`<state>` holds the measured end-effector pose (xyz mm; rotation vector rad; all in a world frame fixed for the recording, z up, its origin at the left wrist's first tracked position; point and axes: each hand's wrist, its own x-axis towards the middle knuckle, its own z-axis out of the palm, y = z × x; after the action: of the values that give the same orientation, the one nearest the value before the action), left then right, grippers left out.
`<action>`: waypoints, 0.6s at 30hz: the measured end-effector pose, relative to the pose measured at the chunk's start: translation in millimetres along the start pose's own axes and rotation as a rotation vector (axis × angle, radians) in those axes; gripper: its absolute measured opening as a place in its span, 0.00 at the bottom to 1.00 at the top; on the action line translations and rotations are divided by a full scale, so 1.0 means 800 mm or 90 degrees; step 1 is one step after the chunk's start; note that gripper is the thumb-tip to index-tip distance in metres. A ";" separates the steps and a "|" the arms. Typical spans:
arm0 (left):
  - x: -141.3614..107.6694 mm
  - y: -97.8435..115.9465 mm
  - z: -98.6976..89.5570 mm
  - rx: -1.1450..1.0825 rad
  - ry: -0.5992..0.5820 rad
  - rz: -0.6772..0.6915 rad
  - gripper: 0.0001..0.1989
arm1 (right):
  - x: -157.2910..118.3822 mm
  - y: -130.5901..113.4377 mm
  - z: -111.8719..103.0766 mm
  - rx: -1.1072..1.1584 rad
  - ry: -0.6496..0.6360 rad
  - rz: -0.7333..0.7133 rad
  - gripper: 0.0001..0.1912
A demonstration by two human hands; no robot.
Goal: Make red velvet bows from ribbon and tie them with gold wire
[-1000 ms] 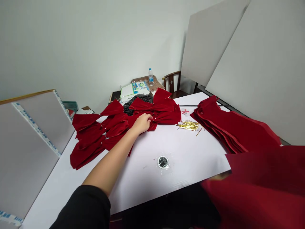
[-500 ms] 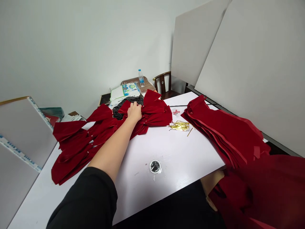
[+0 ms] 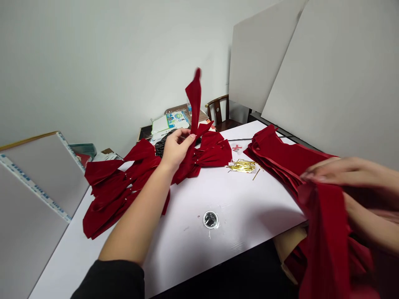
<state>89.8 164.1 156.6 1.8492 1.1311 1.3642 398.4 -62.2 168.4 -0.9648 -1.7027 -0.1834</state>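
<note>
Left fingers [image 3: 188, 141] pinching red fabric [image 3: 195, 99], cardboard box [image 3: 289, 243] with red cloth [image 3: 296, 262], gold ties [image 3: 244, 166], perhaps inside a clear packet [image 3: 253, 168]

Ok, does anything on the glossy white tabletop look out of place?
Slightly: one thin, shiny gold strip lies askew on the glossy white tabletop, just right of the bunched pile of shiny gold strips. It looks like a stray.
</note>
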 end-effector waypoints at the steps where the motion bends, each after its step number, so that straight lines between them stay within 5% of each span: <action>1: -0.018 0.006 0.007 -0.082 -0.003 -0.032 0.12 | 0.007 -0.004 0.012 0.032 -0.036 -0.010 0.08; 7: -0.096 0.009 0.052 -0.427 0.008 -0.138 0.19 | 0.034 -0.027 0.104 0.078 -0.106 0.025 0.06; 12: -0.110 0.011 0.058 -0.406 -0.014 -0.120 0.15 | 0.032 -0.028 0.169 0.032 -0.091 0.039 0.04; 18: -0.108 0.002 0.045 -0.366 -0.048 -0.141 0.15 | 0.023 -0.015 0.196 -0.056 -0.061 0.007 0.02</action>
<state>113.7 88.6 106.5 1.3093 0.7694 1.3047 273.9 27.9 129.7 -1.0624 -1.7881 -0.2084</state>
